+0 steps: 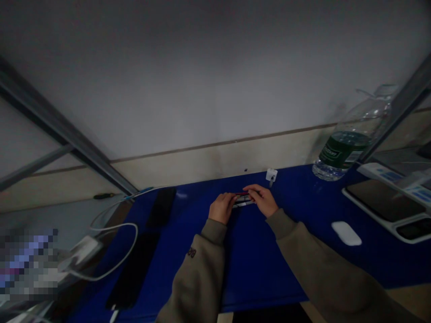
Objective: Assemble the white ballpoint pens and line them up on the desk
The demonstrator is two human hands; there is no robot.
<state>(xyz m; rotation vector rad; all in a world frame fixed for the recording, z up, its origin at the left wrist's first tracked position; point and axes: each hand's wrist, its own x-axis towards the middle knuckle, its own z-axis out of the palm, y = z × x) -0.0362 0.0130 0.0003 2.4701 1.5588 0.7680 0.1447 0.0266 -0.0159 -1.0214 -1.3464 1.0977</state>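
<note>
Left hand (222,208) pinches one end of a small red-and-silver strip (243,200); right hand (261,200) is closed on the other end. Both grips are holding it, near the far edge of the blue tabletop (256,255). Strip judged light, stiff, possibly fragile; best taken by its ends.
</note>
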